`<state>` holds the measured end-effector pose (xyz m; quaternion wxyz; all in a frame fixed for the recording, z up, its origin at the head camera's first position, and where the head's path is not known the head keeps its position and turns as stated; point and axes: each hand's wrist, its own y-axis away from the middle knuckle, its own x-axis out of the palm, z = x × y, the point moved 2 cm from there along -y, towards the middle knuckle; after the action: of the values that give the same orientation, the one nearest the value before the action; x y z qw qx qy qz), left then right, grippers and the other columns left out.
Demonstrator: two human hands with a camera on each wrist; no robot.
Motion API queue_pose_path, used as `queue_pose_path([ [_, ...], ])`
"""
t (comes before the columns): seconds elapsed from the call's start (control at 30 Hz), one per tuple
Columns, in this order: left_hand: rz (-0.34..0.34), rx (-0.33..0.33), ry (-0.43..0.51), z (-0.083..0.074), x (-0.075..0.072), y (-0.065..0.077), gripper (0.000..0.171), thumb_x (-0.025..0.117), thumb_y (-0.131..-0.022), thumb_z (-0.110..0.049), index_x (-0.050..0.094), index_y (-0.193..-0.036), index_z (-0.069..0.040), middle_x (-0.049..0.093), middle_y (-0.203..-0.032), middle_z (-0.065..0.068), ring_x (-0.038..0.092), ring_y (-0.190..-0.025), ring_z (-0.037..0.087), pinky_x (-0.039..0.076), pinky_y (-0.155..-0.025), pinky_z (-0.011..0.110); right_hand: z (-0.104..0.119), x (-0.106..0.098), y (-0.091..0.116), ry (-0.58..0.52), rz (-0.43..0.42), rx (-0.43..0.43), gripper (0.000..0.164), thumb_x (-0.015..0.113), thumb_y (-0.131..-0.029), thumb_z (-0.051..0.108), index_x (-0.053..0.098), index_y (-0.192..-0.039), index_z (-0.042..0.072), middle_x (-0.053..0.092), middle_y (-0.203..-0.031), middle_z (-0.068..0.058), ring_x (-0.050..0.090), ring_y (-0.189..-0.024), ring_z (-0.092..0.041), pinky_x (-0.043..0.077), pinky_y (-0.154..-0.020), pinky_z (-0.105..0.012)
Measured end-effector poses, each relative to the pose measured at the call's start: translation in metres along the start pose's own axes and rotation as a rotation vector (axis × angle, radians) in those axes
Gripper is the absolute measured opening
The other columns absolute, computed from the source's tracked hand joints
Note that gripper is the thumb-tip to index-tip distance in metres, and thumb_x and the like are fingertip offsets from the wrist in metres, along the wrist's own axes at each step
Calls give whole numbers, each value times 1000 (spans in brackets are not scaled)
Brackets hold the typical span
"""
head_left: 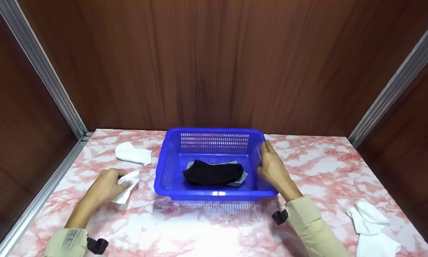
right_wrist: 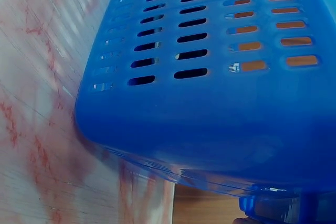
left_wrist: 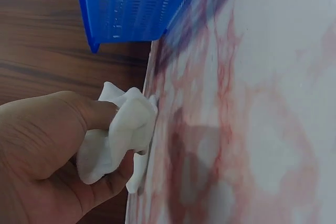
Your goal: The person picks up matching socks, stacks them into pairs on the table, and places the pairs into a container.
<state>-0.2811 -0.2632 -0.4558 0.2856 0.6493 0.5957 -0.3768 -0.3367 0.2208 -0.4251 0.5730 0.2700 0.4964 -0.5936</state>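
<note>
In the head view a blue plastic basket (head_left: 217,193) stands mid-table, with a black sock (head_left: 214,173) on top of a grey sock (head_left: 239,179) inside it. My right hand (head_left: 274,167) grips the basket's right rim; the right wrist view is filled by the slotted basket side (right_wrist: 199,114). Left of the basket, my left hand (head_left: 108,186) pinches a crumpled white sock (head_left: 127,189) between thumb and fingers. The left wrist view shows this white sock (left_wrist: 131,127) bunched in the fingers, above the tabletop. Another white sock (head_left: 133,153) lies flat beyond the left hand.
More white socks (head_left: 371,221) lie at the right front of the pink-and-white marbled table (head_left: 317,167). A brown wood-grain panel (head_left: 214,71) rises behind the table, with side panels and metal frame bars (head_left: 396,71) at both sides.
</note>
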Motion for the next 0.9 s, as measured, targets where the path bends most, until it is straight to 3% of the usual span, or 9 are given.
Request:
queue_pose_path([
  [0.37, -23, 67, 13, -39, -1, 21, 8, 72, -85, -15, 72, -90, -9, 67, -76, 1, 55, -66, 11, 45, -59, 21, 0, -1, -1, -15, 3, 8, 78, 53, -73, -6, 27, -147, -15, 27, -154, -36, 37, -140, -47, 34, -117, -51],
  [0.57, -18, 106, 9, -63, 1, 34, 9, 73, -83, -15, 69, -91, -14, 66, -77, -4, 53, -67, 8, 44, -60, 20, -2, -1, 0, -28, 7, 23, 79, 53, -73, -6, 26, -148, -14, 25, -155, -35, 36, -141, -46, 33, -118, -51],
  [0.73, -3, 119, 52, -81, -1, 48, 11, 73, -83, -17, 67, -92, -17, 66, -76, -7, 53, -68, 7, 44, -62, 20, -1, 0, -1, -29, 9, 31, 80, 52, -72, -7, 26, -148, -14, 26, -155, -34, 37, -140, -46, 33, -117, -51],
  [0.9, 41, 147, 122, -93, 5, 63, 15, 73, -83, -16, 65, -96, -15, 70, -82, -5, 60, -72, 4, 51, -65, 19, 0, 0, -1, -30, 8, 31, 79, 53, -74, -5, 26, -148, -14, 26, -155, -34, 38, -140, -47, 33, -117, -51],
])
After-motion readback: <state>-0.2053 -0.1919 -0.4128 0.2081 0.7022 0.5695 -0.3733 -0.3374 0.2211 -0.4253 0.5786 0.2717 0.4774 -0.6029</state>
